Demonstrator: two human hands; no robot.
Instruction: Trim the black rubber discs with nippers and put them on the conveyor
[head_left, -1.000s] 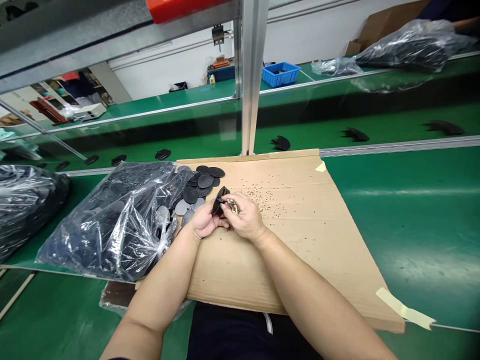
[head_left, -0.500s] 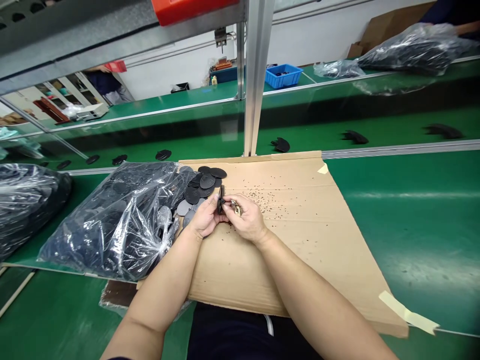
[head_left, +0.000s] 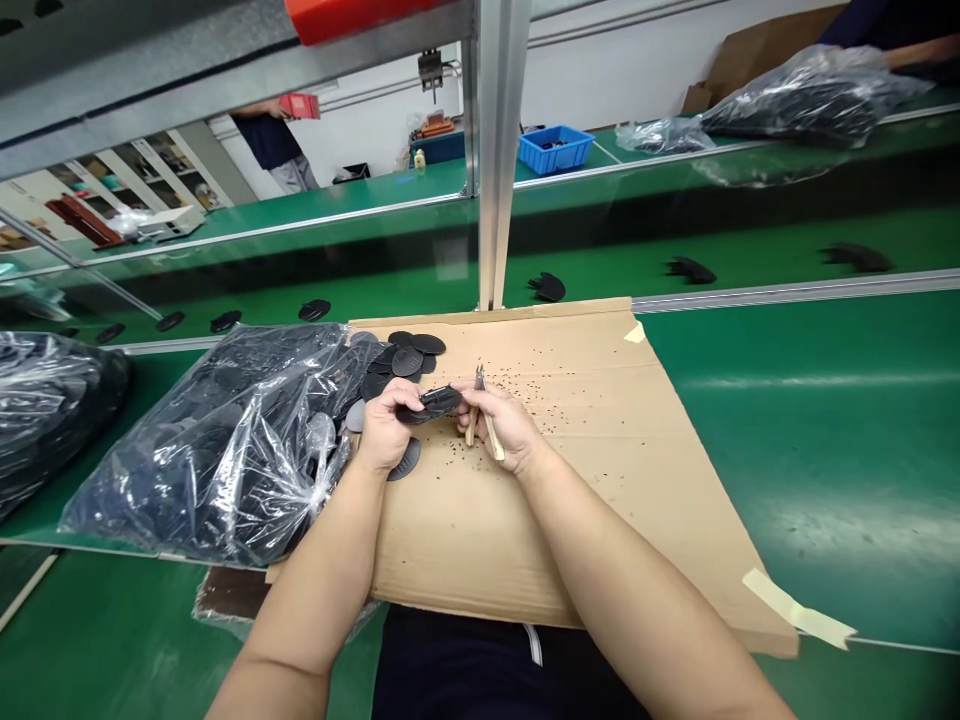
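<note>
My left hand (head_left: pixel 386 425) grips a flat black oval plastic part (head_left: pixel 429 404) by its left end, above the cardboard sheet (head_left: pixel 480 540). In my right hand (head_left: pixel 506 425) are small nippers (head_left: pixel 481 415), jaws pointing away from me and pale handles in the palm. The right fingertips are right at the part's right end; whether they also pinch it I cannot tell. Behind the left hand lies a pile of black oval parts (head_left: pixel 407 361), spilling from a clear plastic bag (head_left: pixel 217 450). One oval piece (head_left: pixel 405 460) lies just below the left hand.
Tiny dark scraps (head_left: pixel 532 385) are scattered over the cardboard, which tape (head_left: pixel 795 608) fixes at the right. Beyond it, black parts (head_left: pixel 549 287) lie along a green belt behind a metal post (head_left: pixel 499 150). Another full bag (head_left: pixel 60 410) stands left. Co-workers are across the line.
The black part has turned from edge-on upright to nearly flat. My right hand has turned so that the nippers point away, their handles showing. The view has shifted slightly.
</note>
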